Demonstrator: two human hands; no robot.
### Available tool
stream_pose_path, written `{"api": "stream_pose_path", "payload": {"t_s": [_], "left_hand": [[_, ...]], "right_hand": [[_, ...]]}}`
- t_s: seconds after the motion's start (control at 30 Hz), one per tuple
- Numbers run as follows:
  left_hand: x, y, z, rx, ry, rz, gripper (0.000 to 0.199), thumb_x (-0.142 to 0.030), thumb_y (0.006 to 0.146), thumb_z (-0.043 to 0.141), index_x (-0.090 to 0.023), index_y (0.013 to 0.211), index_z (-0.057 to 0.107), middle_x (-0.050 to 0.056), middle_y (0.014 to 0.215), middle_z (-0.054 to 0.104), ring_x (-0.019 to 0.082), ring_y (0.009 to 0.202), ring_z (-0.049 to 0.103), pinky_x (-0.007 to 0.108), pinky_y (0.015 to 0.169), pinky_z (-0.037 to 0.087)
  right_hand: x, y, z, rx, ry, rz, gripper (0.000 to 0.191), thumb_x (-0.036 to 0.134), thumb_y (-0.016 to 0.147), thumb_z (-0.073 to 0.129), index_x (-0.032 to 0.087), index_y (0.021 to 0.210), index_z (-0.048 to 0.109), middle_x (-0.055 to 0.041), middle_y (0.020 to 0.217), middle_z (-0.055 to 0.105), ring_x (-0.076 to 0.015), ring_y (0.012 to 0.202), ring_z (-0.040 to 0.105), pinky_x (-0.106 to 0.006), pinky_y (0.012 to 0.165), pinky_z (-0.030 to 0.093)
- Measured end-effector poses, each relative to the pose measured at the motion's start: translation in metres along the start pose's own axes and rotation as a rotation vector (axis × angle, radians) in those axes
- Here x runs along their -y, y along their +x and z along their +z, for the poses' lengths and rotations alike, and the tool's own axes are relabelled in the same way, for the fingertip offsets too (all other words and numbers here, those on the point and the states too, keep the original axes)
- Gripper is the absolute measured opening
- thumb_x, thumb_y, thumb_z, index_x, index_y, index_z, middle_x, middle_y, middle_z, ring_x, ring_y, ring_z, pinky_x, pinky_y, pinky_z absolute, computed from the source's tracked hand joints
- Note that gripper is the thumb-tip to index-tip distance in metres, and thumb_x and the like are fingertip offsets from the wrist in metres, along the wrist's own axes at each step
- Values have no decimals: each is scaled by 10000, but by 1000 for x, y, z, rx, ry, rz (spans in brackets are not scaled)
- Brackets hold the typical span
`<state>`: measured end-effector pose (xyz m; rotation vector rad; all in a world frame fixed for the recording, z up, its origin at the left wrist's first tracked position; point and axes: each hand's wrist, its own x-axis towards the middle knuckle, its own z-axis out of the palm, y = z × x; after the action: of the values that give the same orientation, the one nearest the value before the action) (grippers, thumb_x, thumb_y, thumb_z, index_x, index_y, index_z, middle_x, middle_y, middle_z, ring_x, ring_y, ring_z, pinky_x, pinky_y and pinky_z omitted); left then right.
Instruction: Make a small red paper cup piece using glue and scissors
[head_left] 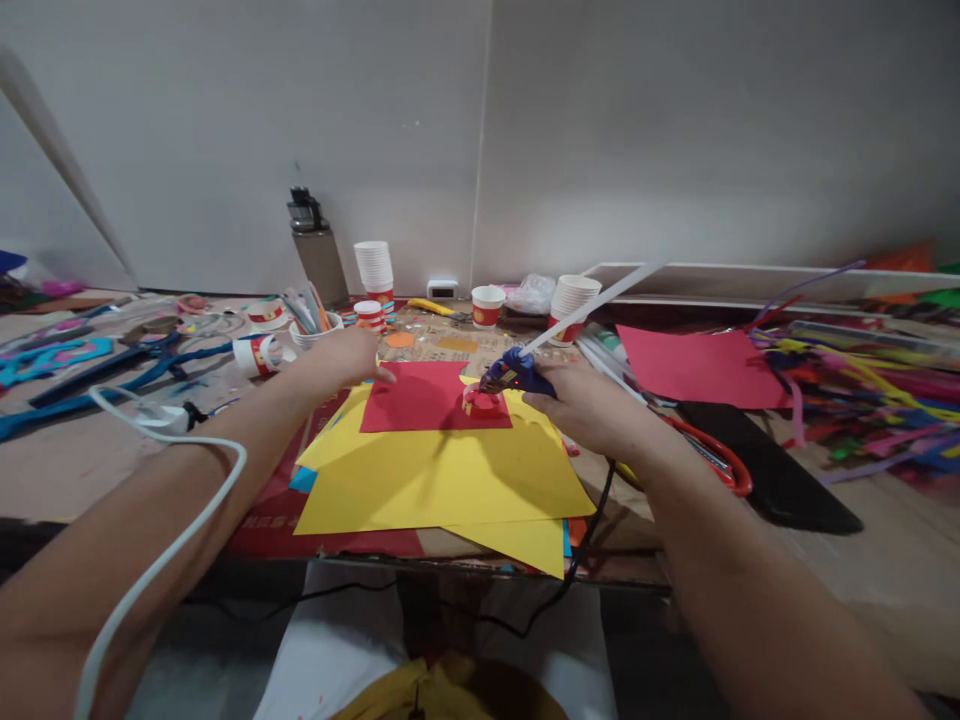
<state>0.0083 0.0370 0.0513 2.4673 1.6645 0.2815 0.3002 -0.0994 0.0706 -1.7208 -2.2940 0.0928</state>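
My right hand (581, 400) is wrapped round a blue hot glue gun (517, 372), from which a long white glue stick (592, 308) slants up to the right. Its nozzle end is at a small red-and-white cut piece of paper cup (481, 402). That piece rests on a red paper sheet (416, 400), near its right edge. At the sheet's top left corner is my left hand (346, 358), thumb on the paper and the other fingers mostly hidden. Beneath the red sheet lie yellow sheets (442, 485), with blue corners poking out.
Stacked paper cups (373, 265), a single cup (487, 307) and yellow-handled pliers (435, 308) stand or lie at the back. A bottle (319, 255) leans by the wall. To the right are a black phone-like slab (772, 465), red paper (705, 368) and coloured strips (877, 390). A white cable (225, 480) crosses my left forearm.
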Motion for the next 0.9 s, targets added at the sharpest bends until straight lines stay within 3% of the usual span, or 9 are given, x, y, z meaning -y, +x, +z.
{"api": "stream_pose_path", "payload": {"t_s": [0.03, 0.1, 0.17, 0.23, 0.33, 0.53, 0.9], "left_hand": [[-6, -3, 1, -12, 25, 44, 360, -463, 553, 793, -190, 510, 563, 61, 524, 575, 273, 719, 637, 336, 699, 445], [-22, -7, 8, -41, -124, 208, 325, -489, 709, 680, -185, 822, 677, 80, 816, 691, 238, 824, 646, 326, 749, 462], [-37, -9, 18, 24, -375, 385, 460, -456, 740, 665, -213, 1128, 628, 76, 1116, 675, 206, 1011, 626, 312, 847, 467], [-49, -7, 29, 128, -559, 489, 578, -390, 735, 689, -248, 1276, 543, 73, 1283, 609, 195, 1191, 555, 337, 982, 423], [-55, 2, 42, 225, -692, 564, 734, -308, 681, 750, -278, 1362, 476, 89, 1339, 576, 202, 1300, 480, 373, 1080, 357], [-57, 23, 56, 365, -786, 629, 866, -230, 669, 764, -256, 1438, 365, 129, 1372, 543, 228, 1312, 475, 431, 1088, 354], [-57, 23, 68, 346, -810, 598, 844, -250, 668, 770, -265, 1421, 388, 100, 1304, 588, 220, 1279, 503, 423, 1089, 353]], "right_hand": [[0, 1, 0, -3, 6, -5, 264, 321, 888, 508, 202, 1085, 636, -105, 1112, 694, -248, 993, 623, -322, 830, 455], [1, 2, 1, -2, 19, -10, 258, 304, 882, 511, 200, 1086, 630, -106, 1118, 691, -246, 995, 622, -326, 838, 456], [2, 2, 1, 6, 17, -1, 252, 290, 878, 507, 199, 1082, 624, -106, 1127, 687, -246, 994, 624, -329, 835, 458], [1, 3, 2, 16, 13, 8, 250, 291, 882, 499, 198, 1079, 620, -109, 1138, 682, -250, 998, 623, -333, 832, 460], [-2, 4, 3, 23, 4, 10, 261, 313, 892, 492, 195, 1086, 620, -117, 1139, 680, -259, 1005, 620, -342, 833, 460], [-7, 3, 1, 24, -55, 34, 275, 361, 900, 481, 193, 1064, 625, -116, 1089, 690, -270, 972, 626, -338, 787, 460], [-4, 0, 3, 22, -60, 47, 315, 371, 918, 466, 214, 1157, 599, -104, 1111, 676, -262, 986, 616, -329, 784, 461]]}}
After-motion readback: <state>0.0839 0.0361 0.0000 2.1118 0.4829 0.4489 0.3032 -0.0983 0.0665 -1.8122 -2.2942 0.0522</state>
